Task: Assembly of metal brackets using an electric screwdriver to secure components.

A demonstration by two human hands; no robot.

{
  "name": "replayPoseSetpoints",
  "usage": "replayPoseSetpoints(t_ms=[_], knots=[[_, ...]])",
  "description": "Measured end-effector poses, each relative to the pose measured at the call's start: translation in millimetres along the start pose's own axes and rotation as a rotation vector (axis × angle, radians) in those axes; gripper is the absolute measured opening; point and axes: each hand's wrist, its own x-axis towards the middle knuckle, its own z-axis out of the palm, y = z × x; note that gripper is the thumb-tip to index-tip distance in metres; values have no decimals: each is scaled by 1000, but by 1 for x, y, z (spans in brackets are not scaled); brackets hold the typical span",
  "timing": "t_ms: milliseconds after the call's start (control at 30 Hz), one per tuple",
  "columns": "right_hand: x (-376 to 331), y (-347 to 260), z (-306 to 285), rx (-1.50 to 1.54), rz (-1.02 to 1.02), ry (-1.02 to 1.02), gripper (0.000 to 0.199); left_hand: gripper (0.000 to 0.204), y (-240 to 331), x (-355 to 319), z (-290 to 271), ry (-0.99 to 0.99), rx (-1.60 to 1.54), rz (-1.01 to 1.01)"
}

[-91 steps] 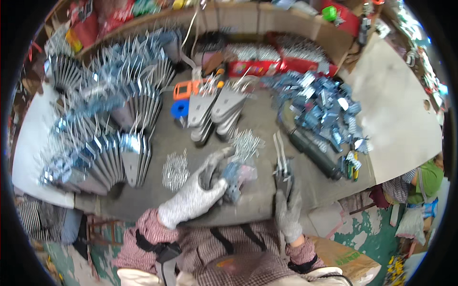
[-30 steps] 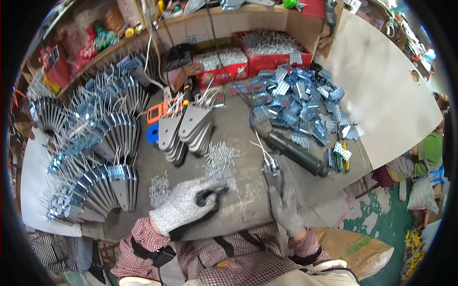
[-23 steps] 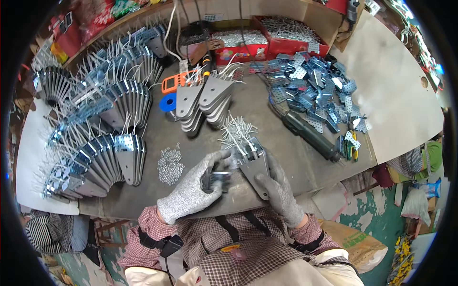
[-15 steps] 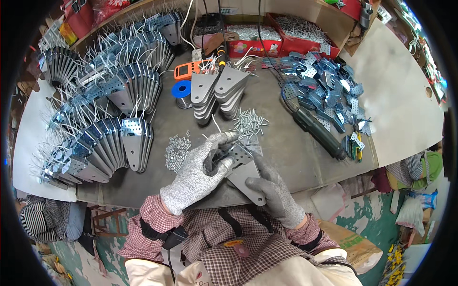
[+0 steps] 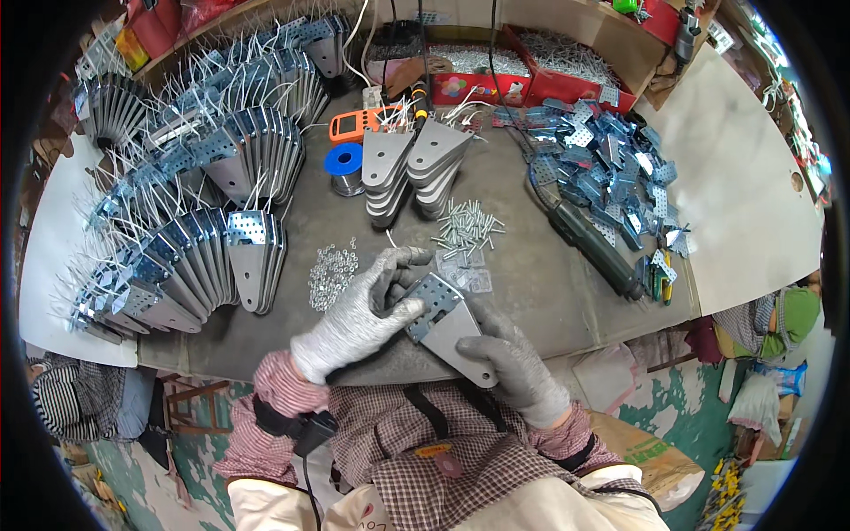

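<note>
Both my hands wear grey knit gloves. My right hand (image 5: 512,361) grips a grey tapered metal plate (image 5: 447,329) from below, near the bench's front edge. My left hand (image 5: 361,311) is closed on the plate's wide perforated end. Just beyond lie a loose pile of screws (image 5: 465,232) and a small heap of nuts (image 5: 332,265). Two stacks of similar grey plates (image 5: 412,168) stand behind them.
Rows of assembled plates with white wires (image 5: 190,217) fan along the left. A blue solder spool (image 5: 343,165) and an orange meter (image 5: 359,124) sit mid-bench. Blue-grey brackets (image 5: 611,173), a dark power tool (image 5: 593,243) and red boxes (image 5: 531,66) are on the right.
My right hand came off the bench and took the grey plate; both hands brought it toward me and now hold it together. The view also shifted.
</note>
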Motion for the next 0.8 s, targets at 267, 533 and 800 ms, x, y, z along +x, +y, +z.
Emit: replayPoseSetpoints(t_ms=[267,533,800], knots=[[6,4,14,-143,-95,124,68,48,-9,4,13,288,1128,426],[-2,11,16,-707,-240,-46,68,78,-56,-38,61,251,704,199],[-14,-64,-122,-1355,-407,749,50,90,-50,-38,64,322,414,104]])
